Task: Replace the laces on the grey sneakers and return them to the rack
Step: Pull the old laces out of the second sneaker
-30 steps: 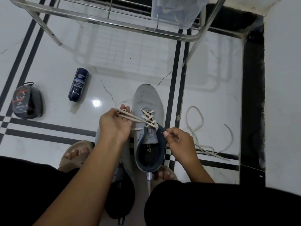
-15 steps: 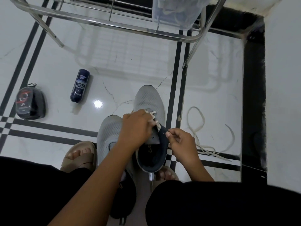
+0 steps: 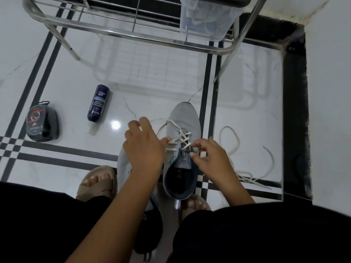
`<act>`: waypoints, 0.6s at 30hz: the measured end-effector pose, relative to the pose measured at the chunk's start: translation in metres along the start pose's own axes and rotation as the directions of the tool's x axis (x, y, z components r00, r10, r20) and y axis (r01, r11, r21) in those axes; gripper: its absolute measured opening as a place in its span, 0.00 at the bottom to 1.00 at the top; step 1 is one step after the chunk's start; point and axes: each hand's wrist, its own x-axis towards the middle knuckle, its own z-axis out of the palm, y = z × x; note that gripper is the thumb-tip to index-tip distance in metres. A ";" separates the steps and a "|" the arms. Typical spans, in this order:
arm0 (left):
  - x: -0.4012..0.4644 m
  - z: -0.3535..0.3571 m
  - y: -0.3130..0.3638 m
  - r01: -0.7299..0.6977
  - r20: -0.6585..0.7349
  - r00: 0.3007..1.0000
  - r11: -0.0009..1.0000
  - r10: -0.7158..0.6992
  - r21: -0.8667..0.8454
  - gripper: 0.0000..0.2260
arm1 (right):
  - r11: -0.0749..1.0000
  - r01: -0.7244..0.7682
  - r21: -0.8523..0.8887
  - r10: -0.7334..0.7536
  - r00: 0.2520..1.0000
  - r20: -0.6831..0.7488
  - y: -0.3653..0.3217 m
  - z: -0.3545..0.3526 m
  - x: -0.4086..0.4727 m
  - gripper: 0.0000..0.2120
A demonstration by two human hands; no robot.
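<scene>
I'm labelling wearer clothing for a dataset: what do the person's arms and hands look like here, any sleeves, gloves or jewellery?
Both forearms are bare, with no sleeve in view. The left hand and right hand wear no gloves, and no rings, watch or bracelets show. Fingernails are short and unpainted.

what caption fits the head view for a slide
Both hands threading a white lace through a grey sneaker on tiled floor.

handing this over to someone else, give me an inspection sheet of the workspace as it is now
surface: white tiled floor with black stripes, hairline cracks.
job's things: grey sneaker part laced with white lace; second sneaker beside it; loose lace on floor.
clutter: cleaner bottle lying down; dark pouch.
grippers: left hand holds the lace; right hand pinches at the eyelets.
cables: nothing seen.
surroundings: metal rack, clear tub on it.
</scene>
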 end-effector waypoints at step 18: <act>-0.001 0.022 -0.013 0.206 0.394 0.919 0.841 0.009 -0.501 0.05 | 0.993 -0.003 -0.118 -0.001 0.999 -0.036 0.000 0.008 0.037 0.12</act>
